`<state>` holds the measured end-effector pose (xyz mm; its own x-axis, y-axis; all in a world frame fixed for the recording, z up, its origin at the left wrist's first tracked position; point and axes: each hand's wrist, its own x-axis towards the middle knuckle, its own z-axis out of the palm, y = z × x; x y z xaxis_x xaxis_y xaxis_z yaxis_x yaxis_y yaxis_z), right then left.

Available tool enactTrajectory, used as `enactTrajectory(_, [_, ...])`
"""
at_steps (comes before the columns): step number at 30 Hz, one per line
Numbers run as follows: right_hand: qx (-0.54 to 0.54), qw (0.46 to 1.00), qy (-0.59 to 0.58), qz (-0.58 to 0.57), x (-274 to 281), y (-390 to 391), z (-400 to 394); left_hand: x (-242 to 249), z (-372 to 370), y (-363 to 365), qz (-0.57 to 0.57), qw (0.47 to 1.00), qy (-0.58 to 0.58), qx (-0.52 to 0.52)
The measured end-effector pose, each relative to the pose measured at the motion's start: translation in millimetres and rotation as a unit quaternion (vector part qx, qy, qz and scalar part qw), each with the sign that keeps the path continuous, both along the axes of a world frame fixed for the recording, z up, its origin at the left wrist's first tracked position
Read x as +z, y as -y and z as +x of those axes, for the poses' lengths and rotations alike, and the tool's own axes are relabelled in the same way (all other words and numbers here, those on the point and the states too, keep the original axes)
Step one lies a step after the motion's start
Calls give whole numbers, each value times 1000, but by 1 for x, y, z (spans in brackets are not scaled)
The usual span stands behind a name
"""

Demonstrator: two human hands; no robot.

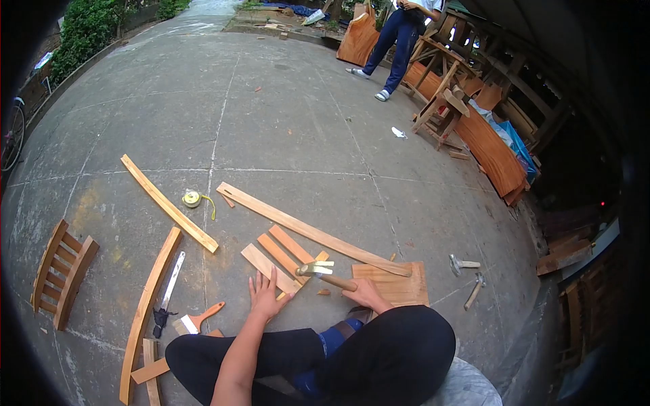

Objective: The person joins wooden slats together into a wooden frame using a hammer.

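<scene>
My right hand (369,296) is closed around the wooden handle of a claw hammer (336,280), whose metal head is over the joint of a small slatted wooden frame. That frame has several parallel slats (276,258) set into a short crosspiece (321,258). My left hand (266,298) lies with fingers spread at the near end of the leftmost slat, the thumb reaching toward the crosspiece. Beside my right hand a flat wooden board (420,284) rests on the concrete. A long curved wooden piece (308,231) has its near end on that board.
Left lie curved rails (152,298), another strip (169,203), a slatted piece (64,274), tape measure (192,199), ruler (174,279) and brush (203,318). Two more hammers (463,264) are at right. A person (399,40) stands beyond, near stacked boards (491,149).
</scene>
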<state>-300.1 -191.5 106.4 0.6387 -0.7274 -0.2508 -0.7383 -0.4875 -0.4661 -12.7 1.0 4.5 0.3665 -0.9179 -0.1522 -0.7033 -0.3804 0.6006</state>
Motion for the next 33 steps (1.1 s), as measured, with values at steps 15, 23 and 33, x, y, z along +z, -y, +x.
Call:
enactTrajectory(15, [14,1000,-15,23,-17,0,-10,-3,0,-1,-1,1000,5,10])
enactTrajectory(23, [3,1000,-17,-2,-7,-6,-5,4,0,0,13,1000,4,12])
enactTrajectory(33, [-10,1000,-10,21,-15,-2,-7,0,0,-3,6,1000,19,19])
